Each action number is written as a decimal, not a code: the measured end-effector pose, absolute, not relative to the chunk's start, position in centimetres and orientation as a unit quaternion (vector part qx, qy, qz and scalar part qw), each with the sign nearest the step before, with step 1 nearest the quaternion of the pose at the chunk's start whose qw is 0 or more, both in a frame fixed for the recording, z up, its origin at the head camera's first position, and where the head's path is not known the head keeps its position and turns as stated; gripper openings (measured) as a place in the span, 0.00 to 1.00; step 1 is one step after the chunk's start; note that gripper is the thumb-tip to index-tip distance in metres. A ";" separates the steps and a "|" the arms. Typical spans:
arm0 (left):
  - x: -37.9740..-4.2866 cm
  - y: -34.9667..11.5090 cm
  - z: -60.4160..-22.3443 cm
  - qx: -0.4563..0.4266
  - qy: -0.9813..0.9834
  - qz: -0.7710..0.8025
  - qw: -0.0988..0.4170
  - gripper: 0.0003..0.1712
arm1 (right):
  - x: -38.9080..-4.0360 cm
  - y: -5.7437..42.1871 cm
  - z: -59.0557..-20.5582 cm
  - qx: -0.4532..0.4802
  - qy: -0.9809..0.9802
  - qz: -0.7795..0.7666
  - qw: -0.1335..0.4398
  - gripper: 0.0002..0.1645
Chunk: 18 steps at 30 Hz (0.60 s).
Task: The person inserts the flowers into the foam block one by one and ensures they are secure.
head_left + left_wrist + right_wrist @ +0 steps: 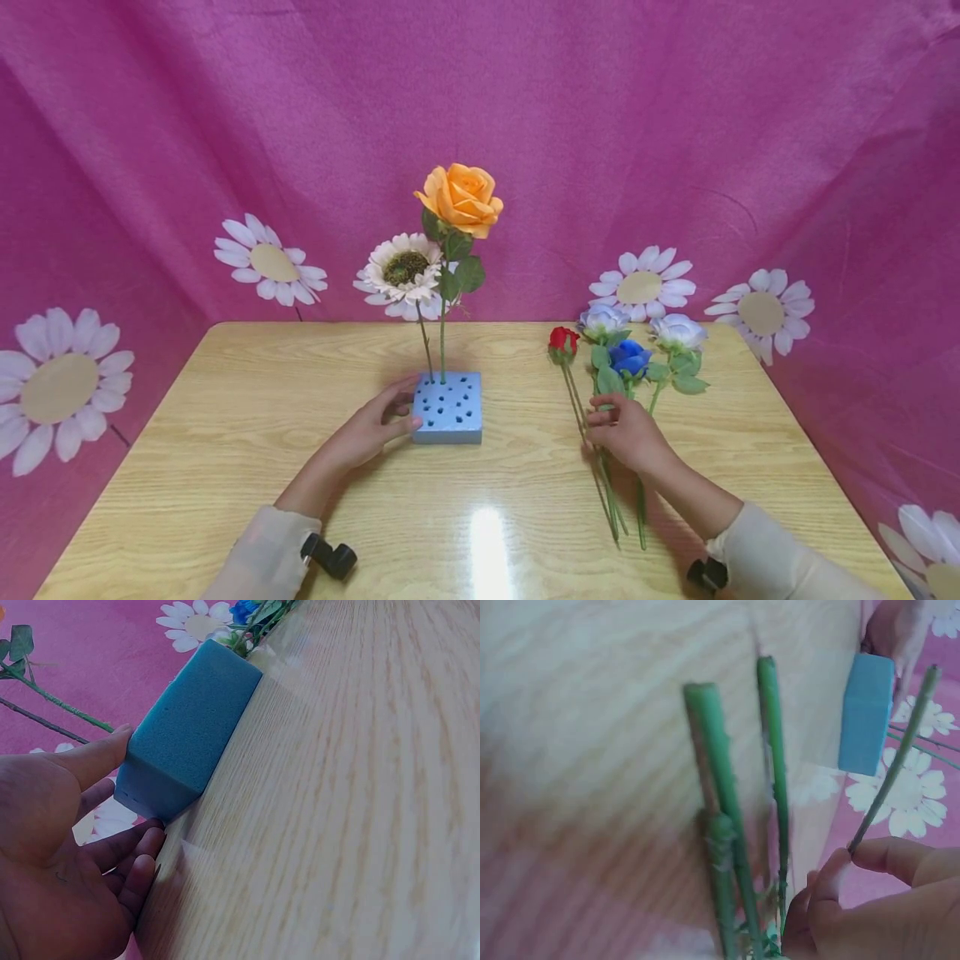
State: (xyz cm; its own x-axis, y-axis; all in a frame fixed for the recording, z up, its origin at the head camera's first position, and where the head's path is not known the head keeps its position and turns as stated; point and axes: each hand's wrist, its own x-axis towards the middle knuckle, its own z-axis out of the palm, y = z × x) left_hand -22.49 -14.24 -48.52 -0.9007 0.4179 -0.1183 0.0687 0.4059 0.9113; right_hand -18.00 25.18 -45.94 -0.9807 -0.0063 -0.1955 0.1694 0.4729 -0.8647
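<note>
A light blue foam block (447, 437) with holes in its top sits mid-table. An orange rose (461, 200) and a cream sunflower (405, 268) stand upright in its back holes. My left hand (372, 427) holds the block's left side, thumb at the front corner and fingers curled beside it. On the right, my right hand (632, 435) pinches the thin stem (895, 766) of the red rose (564, 343) between thumb and forefinger. The rose's head points toward the back of the table. A blue rose (630, 358) lies just beyond that hand.
Two pale lilac roses, one left (602, 321) and one right (678, 332), lie near the back right edge. Thicker green stems (724, 757) lie below my right hand. A pink curtain (540, 125) printed with daisies hangs behind the wooden table (247, 417).
</note>
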 end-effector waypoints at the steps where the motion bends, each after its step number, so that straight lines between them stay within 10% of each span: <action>1: -22.5 -14.3 -48.5 0.149 0.821 0.525 0.167 0.42 | -18.1 25.3 -45.8 0.047 0.851 -0.516 0.089 0.34; 18: -22.6 -14.2 -48.7 0.145 0.825 0.520 0.166 0.42 | -18.7 25.5 -45.5 0.104 0.672 -0.708 0.190 0.31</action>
